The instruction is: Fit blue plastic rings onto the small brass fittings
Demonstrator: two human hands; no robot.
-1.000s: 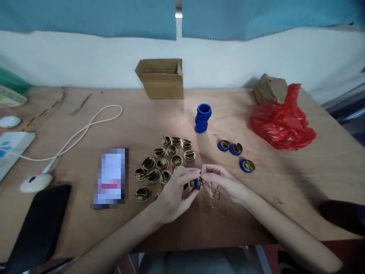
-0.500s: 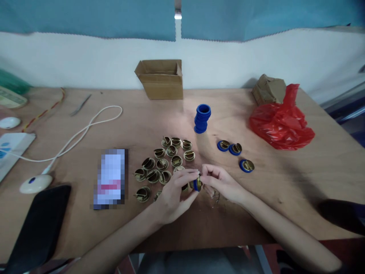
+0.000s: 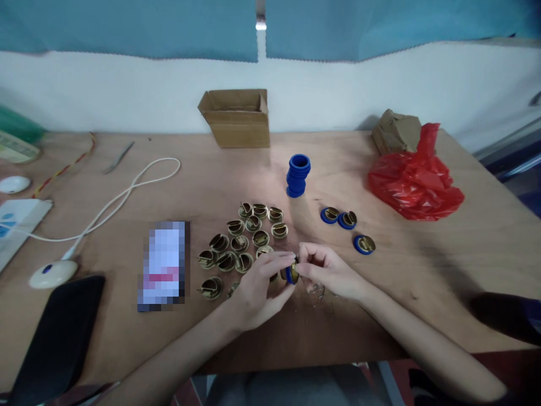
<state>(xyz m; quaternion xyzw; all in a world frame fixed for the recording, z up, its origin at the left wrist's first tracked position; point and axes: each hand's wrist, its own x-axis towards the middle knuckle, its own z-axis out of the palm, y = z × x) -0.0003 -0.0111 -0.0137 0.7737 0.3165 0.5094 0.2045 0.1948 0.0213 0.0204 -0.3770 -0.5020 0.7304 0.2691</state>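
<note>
My left hand (image 3: pixel 260 290) grips a round brass piece with a blue ring (image 3: pixel 290 274) around it, tilted on edge between thumb and fingers. My right hand (image 3: pixel 327 269) is pinched closed against the brass face; whatever lies between its fingertips is too small to make out. Thin wire bits (image 3: pixel 318 291) lie on the table under the right hand. Left of and behind my hands are several brass pieces without rings (image 3: pixel 239 243), partly hidden by the left hand. Three brass pieces in blue rings (image 3: pixel 364 244) lie to the right. A leaning stack of blue rings (image 3: pixel 296 179) stands behind.
An open cardboard box (image 3: pixel 240 128) stands by the wall. At the back right are a red plastic bag (image 3: pixel 416 189) and a crumpled brown package (image 3: pixel 393 132). To the left lie a blurred-out phone (image 3: pixel 164 265), a black phone (image 3: pixel 57 332) and a white cable (image 3: pixel 127 192).
My right thumb has shifted slightly onto the brass face of the held piece. The left hand keeps its grip, and the table objects stay in place.
</note>
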